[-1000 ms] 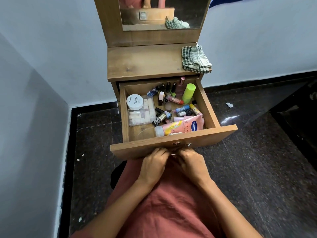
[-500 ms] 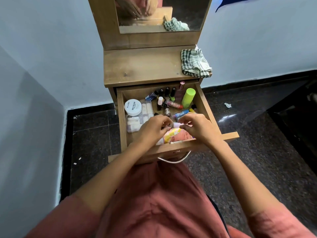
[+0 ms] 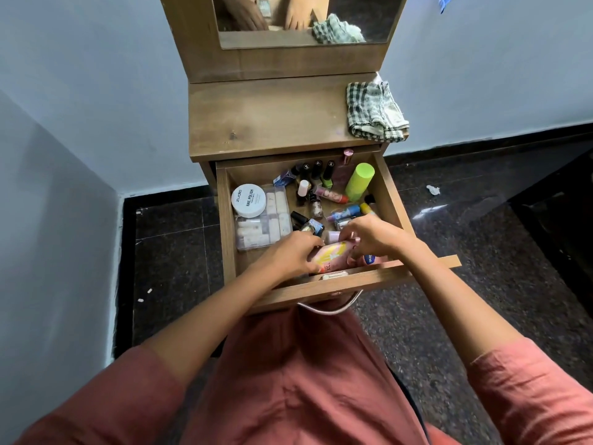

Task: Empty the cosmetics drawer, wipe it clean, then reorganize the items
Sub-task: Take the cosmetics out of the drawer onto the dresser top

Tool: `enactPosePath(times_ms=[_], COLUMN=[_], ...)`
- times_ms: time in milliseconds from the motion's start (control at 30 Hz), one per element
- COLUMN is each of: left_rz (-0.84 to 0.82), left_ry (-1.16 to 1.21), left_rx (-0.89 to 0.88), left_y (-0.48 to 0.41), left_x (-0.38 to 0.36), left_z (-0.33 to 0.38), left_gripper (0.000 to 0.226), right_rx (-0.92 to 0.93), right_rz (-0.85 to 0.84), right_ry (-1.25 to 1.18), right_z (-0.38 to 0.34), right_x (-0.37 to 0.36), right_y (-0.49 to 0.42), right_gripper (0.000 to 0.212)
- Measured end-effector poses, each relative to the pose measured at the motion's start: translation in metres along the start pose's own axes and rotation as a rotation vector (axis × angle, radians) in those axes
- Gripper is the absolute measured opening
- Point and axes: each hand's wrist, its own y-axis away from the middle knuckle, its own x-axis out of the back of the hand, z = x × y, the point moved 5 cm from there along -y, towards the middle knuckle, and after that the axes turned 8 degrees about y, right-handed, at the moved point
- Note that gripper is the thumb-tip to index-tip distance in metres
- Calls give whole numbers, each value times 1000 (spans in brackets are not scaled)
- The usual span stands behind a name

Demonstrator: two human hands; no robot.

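The wooden drawer (image 3: 390, 194) stands pulled out and full of cosmetics. At its front lies a pink lotion tube (image 3: 333, 256); my left hand (image 3: 288, 255) grips its left end and my right hand (image 3: 373, 236) curls over its right end. Further back sit a white nail-polish-remover jar (image 3: 248, 200) on a clear plastic box (image 3: 266, 226), several small nail polish bottles (image 3: 316, 175), a lime green bottle (image 3: 359, 181) and a few small tubes (image 3: 345, 213). A checked cloth (image 3: 373, 112) lies on the dresser top (image 3: 266, 114).
The dresser stands in a corner between pale walls, with a mirror (image 3: 305, 19) above it. Dark granite floor (image 3: 465, 252) spreads to both sides. A white scrap (image 3: 433, 189) lies on the floor to the right. My pink-clad lap sits under the drawer front.
Both hands left the drawer front handle and reached into the drawer, closing around the pink lotion tube. The view has moved closer and higher over the drawer.
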Motion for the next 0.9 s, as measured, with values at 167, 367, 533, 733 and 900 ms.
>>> enactPosePath(times_ms=[167, 367, 533, 733, 900], left_rz=[26, 184, 412, 585, 692], left_ry=[50, 235, 406, 579, 793], left_rx=[-38, -68, 10, 56, 60], left_y=[5, 22, 34, 36, 25], left_x=[-1, 35, 75, 125, 166], left_z=[1, 1, -2, -24, -37], left_gripper=[50, 66, 63, 63, 58], right_rx=[9, -6, -9, 52, 119], right_rz=[-8, 38, 79, 273, 494], right_ry=[-86, -406, -576, -459, -240], right_z=[0, 12, 20, 11, 7], right_x=[1, 37, 72, 120, 143], right_y=[3, 15, 12, -2, -20], right_gripper=[38, 39, 37, 54, 84])
